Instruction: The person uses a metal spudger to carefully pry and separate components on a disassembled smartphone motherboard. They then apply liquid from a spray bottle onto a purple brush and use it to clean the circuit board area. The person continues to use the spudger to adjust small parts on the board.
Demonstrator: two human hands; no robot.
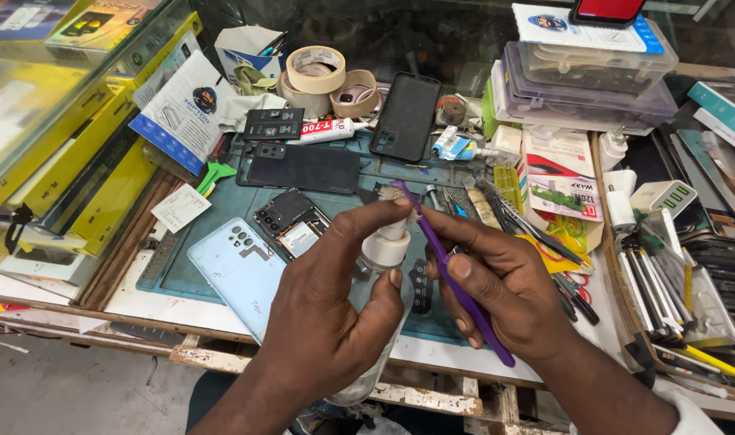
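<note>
one camera on my head looks steeply down and forward, close over my hands (400, 298) at the workbench's (247, 310) near edge, the cluttered back farther off.

Place: a phone repair bench in a small shop.
Work surface: a blue-green repair mat (222, 266) on a worn wooden counter (432, 399).
Phones: an opened handset (291, 221), a pale blue back cover (239, 270), a black case (405, 117).
Supplies: tape rolls (315, 68), glue tube (331, 129), tweezers and tools (665, 298).
Stock: boxed accessories (70, 153) behind glass.
</note>
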